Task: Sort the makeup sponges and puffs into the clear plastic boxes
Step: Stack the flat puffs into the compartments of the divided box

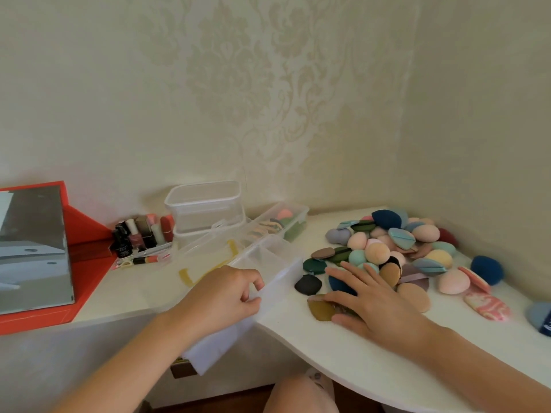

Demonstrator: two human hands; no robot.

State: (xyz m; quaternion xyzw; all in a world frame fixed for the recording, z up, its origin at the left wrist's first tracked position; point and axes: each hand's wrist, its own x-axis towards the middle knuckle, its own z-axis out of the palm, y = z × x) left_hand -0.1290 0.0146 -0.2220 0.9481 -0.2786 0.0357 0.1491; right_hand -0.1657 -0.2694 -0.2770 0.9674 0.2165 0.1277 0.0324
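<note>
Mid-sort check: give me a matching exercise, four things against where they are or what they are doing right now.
Things
1. left hand
2. right hand
3. black puff
4. stacked clear boxes

Places or states
A. at the back, against the wall
B. gripping the near rim of the divided box
C. fingers spread, resting on puffs at the near edge of the pile
D. lying between the divided box and the pile

Pairs: 1-B, 2-C, 3-D, 4-A

White table (387,368) — puffs (396,248), boxes (205,204), cosmetics (140,236)
</note>
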